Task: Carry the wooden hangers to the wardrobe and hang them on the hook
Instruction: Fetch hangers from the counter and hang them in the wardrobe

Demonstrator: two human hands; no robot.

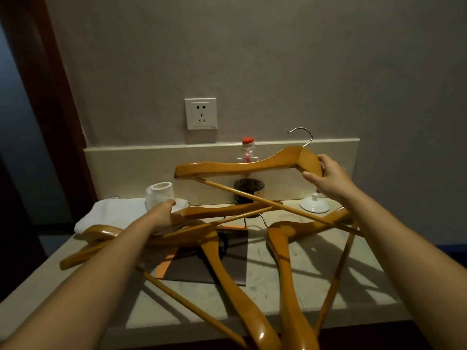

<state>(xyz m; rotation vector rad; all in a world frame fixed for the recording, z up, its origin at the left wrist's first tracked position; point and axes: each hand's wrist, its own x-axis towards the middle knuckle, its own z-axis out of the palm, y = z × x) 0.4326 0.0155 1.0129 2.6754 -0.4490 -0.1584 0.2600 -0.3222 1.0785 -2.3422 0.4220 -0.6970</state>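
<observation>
Gathering starts at the bench point(316, 286), where the wooden hangers point(285, 261) lie crossed in a tangle. We hold one hanger point(240, 168) raised by its neck, our right hand point(328, 175) curled round it, to free it. Our left hand point(161, 217) rests on another, grip unclear.

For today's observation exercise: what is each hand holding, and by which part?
Right hand: raised hanger, beside its hook. Left hand: another hanger, arm end.

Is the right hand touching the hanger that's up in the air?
Touching. The head view shows the right hand gripping the raised hanger at its middle, just below the metal hook.
</observation>
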